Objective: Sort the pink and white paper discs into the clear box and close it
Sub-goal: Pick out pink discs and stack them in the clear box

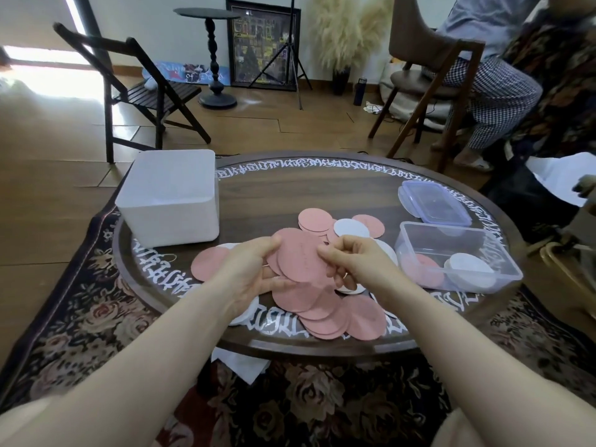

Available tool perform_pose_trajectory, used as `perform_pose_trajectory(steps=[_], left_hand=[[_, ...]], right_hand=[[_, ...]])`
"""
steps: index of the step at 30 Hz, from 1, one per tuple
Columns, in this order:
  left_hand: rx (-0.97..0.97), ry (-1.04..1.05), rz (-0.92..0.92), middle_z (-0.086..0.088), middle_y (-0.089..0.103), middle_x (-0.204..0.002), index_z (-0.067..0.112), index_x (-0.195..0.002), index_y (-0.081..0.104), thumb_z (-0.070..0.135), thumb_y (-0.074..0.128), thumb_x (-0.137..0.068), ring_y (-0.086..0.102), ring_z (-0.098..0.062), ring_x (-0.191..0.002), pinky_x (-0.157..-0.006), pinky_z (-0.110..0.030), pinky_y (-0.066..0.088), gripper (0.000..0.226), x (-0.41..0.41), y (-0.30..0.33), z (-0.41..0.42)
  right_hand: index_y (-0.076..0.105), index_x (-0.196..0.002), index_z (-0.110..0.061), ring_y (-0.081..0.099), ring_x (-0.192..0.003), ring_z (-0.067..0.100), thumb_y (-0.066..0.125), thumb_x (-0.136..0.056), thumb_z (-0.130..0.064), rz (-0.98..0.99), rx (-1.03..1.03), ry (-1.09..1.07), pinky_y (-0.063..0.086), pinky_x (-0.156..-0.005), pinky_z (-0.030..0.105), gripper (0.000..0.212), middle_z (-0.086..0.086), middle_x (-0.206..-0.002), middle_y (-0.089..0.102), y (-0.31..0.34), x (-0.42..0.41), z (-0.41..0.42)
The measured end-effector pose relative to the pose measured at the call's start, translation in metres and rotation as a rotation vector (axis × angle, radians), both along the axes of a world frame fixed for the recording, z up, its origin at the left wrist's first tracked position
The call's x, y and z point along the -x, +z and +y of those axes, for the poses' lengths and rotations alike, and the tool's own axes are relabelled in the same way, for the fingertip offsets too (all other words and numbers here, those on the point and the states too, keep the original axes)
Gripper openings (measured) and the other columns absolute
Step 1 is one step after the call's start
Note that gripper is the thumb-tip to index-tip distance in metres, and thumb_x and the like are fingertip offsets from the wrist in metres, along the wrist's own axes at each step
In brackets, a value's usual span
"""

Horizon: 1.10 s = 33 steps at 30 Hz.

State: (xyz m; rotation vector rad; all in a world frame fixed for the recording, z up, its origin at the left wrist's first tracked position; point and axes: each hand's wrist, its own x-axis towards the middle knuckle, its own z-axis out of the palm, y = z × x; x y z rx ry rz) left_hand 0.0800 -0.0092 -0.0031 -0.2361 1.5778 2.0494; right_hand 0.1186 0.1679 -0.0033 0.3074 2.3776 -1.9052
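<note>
A heap of pink discs [325,309] and white discs [351,228] lies on the round dark table [258,195]. Above the heap my left hand [248,272] grips a small stack of pink discs [300,256] from the left, thumb on top. My right hand [354,262] pinches the same stack from the right edge. The clear box [451,233] stands open at the right, with a pink stack [422,269] and a white stack [471,269] inside. Its clear lid [432,201] with a purple rim lies just behind it.
A white closed box [171,195] sits at the table's left rear. A floral rug lies beneath. A folding chair [145,88], a pedestal table and a tripod stand behind. A seated person [490,75] is at the back right.
</note>
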Motion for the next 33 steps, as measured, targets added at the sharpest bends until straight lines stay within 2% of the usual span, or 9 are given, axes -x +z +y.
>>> perform_pose_trajectory(steps=[3, 7, 9, 11, 15, 19, 22, 27, 33], left_hand=[[0.044, -0.048, 0.065, -0.016, 0.067, -0.097, 0.003, -0.108, 0.063, 0.021, 0.063, -0.089, 0.067, -0.024, -0.079, -0.054, -0.033, 0.059, 0.026, -0.006, -0.001, 0.003], [0.101, 0.067, 0.050, -0.020, 0.066, -0.106, 0.002, -0.108, 0.062, 0.012, 0.069, -0.084, 0.067, -0.026, -0.071, -0.043, -0.025, 0.054, 0.028, -0.007, -0.005, 0.003], [0.071, 0.143, 0.033, -0.021, 0.066, -0.106, 0.002, -0.103, 0.062, 0.010, 0.069, -0.084, 0.068, -0.029, -0.069, -0.043, -0.025, 0.053, 0.022, -0.003, -0.005, 0.001], [0.059, 0.210, 0.026, -0.019, 0.065, -0.104, 0.003, -0.096, 0.061, 0.008, 0.068, -0.084, 0.068, -0.026, -0.064, -0.044, -0.027, 0.055, 0.015, 0.001, -0.004, -0.001], [0.011, 0.261, -0.029, -0.020, 0.061, -0.108, -0.002, -0.111, 0.057, 0.004, 0.064, -0.087, 0.066, -0.027, -0.068, -0.050, -0.033, 0.059, 0.026, 0.005, -0.002, -0.005], [-0.033, 0.299, -0.096, -0.021, 0.057, -0.111, -0.004, -0.115, 0.052, 0.004, 0.057, -0.090, 0.063, -0.030, -0.079, -0.059, -0.040, 0.058, 0.027, 0.010, -0.002, -0.010], [-0.046, 0.328, -0.125, -0.020, 0.057, -0.111, -0.004, -0.117, 0.050, 0.005, 0.055, -0.092, 0.063, -0.033, -0.084, -0.065, -0.043, 0.056, 0.027, 0.013, -0.002, -0.013], [-0.042, 0.287, -0.129, -0.018, 0.059, -0.098, -0.002, -0.112, 0.051, 0.005, 0.053, -0.093, 0.063, -0.032, -0.079, -0.058, -0.044, 0.058, 0.020, 0.011, 0.000, -0.008], [-0.021, 0.264, -0.122, -0.022, 0.055, -0.115, -0.001, -0.110, 0.050, 0.006, 0.054, -0.093, 0.062, -0.033, -0.078, -0.048, -0.041, 0.058, 0.019, 0.009, 0.001, -0.007]], right_hand=[[0.053, -0.075, -0.010, 0.047, -0.040, 0.010, 0.066, -0.088, -0.020, 0.004, -0.023, -0.011, 0.028, -0.038, 0.017, 0.021, 0.002, -0.057, 0.060, -0.003, -0.001, -0.005], [0.054, -0.071, -0.012, 0.049, -0.045, 0.011, 0.062, -0.090, -0.022, 0.025, -0.098, -0.088, 0.035, -0.041, 0.017, 0.023, 0.002, -0.064, 0.063, -0.004, 0.008, -0.009], [0.057, -0.073, -0.015, 0.057, -0.063, 0.013, 0.062, -0.087, -0.027, 0.108, -0.271, -0.155, 0.045, -0.059, 0.024, 0.020, -0.002, -0.072, 0.064, -0.010, 0.019, -0.006], [0.062, -0.084, -0.020, 0.058, -0.085, 0.014, 0.064, -0.083, -0.035, 0.149, -0.544, -0.178, 0.046, -0.075, 0.032, 0.015, -0.004, -0.087, 0.064, -0.017, 0.028, -0.001], [0.063, -0.109, -0.020, 0.045, -0.109, 0.021, 0.064, -0.076, -0.055, 0.106, -0.848, -0.149, 0.041, -0.086, 0.034, 0.048, 0.001, -0.106, 0.054, -0.023, 0.033, -0.005], [0.062, -0.103, -0.020, 0.042, -0.106, 0.024, 0.065, -0.064, -0.072, 0.025, -1.046, -0.057, 0.039, -0.089, 0.039, 0.065, 0.002, -0.104, 0.047, -0.028, 0.031, -0.013], [0.060, -0.099, -0.020, 0.043, -0.102, 0.024, 0.071, -0.062, -0.065, 0.075, -1.010, -0.073, 0.040, -0.086, 0.038, 0.059, 0.001, -0.101, 0.049, -0.028, 0.032, -0.012], [0.048, -0.078, -0.018, 0.044, -0.090, 0.021, 0.076, -0.070, -0.043, 0.113, -0.847, -0.127, 0.037, -0.071, 0.034, 0.038, 0.000, -0.089, 0.052, -0.031, 0.031, -0.008], [0.052, -0.072, -0.021, 0.057, -0.077, 0.017, 0.062, -0.084, -0.024, 0.033, -0.504, -0.215, 0.044, -0.074, 0.033, 0.016, -0.009, -0.072, 0.058, -0.025, 0.027, -0.001]])
